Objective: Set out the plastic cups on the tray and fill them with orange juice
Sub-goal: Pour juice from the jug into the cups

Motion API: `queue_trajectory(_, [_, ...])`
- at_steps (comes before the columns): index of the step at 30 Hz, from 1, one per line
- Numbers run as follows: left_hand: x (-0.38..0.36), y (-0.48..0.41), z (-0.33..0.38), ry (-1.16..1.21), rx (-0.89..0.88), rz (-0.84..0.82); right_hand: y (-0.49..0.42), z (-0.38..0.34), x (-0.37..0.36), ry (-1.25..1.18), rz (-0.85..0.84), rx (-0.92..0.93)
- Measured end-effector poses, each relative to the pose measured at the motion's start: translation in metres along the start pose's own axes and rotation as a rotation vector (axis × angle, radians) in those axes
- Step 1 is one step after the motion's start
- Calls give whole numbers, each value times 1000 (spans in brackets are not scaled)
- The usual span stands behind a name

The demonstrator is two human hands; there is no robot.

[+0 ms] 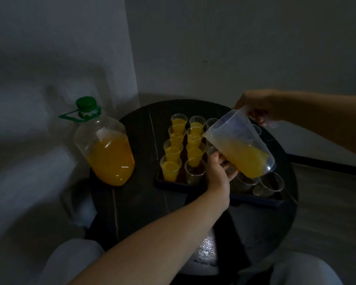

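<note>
A dark tray point(173, 187) on a round black table point(136, 202) holds rows of clear plastic cups. Several on the left, such as the front-left cup point(170, 168), hold orange juice. The cup next to it point(194, 171) and the cups at the front right point(268, 185) are empty. My right hand point(259, 108) grips the handle of a clear pitcher point(240, 145) of juice, tilted with its spout leftward over the third column. My left hand point(217, 173) reaches under the pitcher's body with curled fingers; whether it holds a cup there is hidden.
A large clear bottle point(109, 153) with a green cap, about half full of orange juice, stands on the table's left edge. Grey walls close in behind and to the left. My knees are just below the table's near edge.
</note>
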State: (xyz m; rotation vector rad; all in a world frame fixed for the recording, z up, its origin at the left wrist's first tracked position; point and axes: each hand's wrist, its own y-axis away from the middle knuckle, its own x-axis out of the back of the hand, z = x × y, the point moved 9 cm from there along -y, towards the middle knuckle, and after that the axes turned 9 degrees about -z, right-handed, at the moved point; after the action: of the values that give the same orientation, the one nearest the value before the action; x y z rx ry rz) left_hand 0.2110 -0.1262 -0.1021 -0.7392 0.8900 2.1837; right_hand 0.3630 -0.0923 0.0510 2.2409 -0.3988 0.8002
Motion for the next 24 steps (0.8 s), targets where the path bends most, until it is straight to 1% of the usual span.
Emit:
queue_trajectory(2, [2,0,4,-26,-29,1,3,12,-3,-107,12,-68])
queue_trajectory(4, [4,3,6,-22,-44,-4,4,18,-7,-155,-4,-88])
queue_trajectory(8, [7,12,3,2,-45,8,16,16,-9,-160,34,-80])
queue_trajectory(13, [8,29,-3,36,-34,34,29,13,-17,-145,-2,-53])
queue_trajectory(17, [6,41,-9,44,-39,30,37,15,-20,-175,13,-58])
queue_trajectory(24, [12,53,-20,53,-17,34,50,19,-37,-121,-9,-88])
